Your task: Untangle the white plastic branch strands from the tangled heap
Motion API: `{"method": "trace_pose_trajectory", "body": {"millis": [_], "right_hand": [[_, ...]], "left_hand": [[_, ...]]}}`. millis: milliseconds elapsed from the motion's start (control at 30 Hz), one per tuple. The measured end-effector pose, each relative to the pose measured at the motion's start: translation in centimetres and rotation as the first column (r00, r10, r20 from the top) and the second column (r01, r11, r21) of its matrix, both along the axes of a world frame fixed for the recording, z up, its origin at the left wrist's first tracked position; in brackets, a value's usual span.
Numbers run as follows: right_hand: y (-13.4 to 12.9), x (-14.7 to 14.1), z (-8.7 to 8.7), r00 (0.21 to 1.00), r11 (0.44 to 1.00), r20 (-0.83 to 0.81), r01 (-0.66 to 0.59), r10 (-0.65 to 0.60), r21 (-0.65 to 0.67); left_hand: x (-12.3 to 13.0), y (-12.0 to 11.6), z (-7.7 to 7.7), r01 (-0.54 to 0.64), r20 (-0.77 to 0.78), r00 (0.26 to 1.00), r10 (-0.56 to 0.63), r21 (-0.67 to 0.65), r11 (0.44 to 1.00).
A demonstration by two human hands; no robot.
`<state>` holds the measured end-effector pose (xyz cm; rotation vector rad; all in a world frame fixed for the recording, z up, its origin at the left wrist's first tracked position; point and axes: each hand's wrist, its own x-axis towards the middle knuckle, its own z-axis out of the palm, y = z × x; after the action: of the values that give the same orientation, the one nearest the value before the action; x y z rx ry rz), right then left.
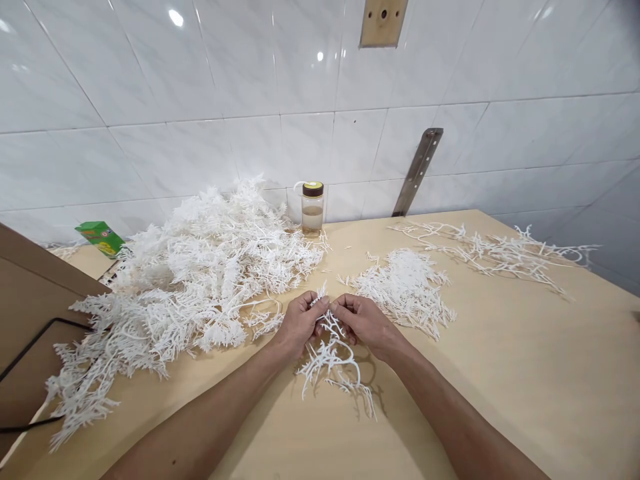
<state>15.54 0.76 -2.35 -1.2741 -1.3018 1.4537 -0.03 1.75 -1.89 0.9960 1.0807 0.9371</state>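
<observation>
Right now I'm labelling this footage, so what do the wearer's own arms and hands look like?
The left hand and right hand are bare, without gloves. The left forearm and right forearm show no sleeve, watch or bracelet, and no ring is visible.

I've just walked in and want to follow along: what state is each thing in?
Bottle: upright, part full, lid on
Green box: tilted
Big white pile: loose, tangled
Small white pile: loose, flatter
White sprig: held, hanging down
Left hand: pinching
Right hand: pinching
</observation>
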Motion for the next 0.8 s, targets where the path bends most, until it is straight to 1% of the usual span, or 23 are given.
{"method": "trace_pose_trajectory", "body": {"millis": [267,467,567,667,800], "right_hand": [[-0.05,-0.05,0.21,0.999,0.999,-0.007,0.032,-0.032,-0.006],[-0.07,0.01,0.63,0.997,0.998,-0.071,-0.009,0.005,-0.055],[-0.05,-0.04,0.61,0.997,0.997,-0.078,-0.004,-0.002,-0.077],[0.01,-0.09,0.17,1.000,0.998,-0.022,0.016,-0.017,-0.061],[0.00,-0.08,-0.11,0.990,0.998,0.130,0.055,-0.059,0.028]], "left_hand": [[0.10,0.10,-0.32,-0.018,0.021,1.000,0.018,-0.008,1.000],[0.14,0.20,-0.70,-0.024,0.066,0.998,0.024,0.007,1.000],[0.18,0.21,-0.82,-0.026,0.050,0.998,0.025,0.015,1.000],[0.28,0.08,-0.83,-0.024,-0.010,1.000,0.024,0.031,0.999],[0.39,-0.24,-0.57,-0.008,-0.084,0.996,0.014,0.064,0.998]]}}
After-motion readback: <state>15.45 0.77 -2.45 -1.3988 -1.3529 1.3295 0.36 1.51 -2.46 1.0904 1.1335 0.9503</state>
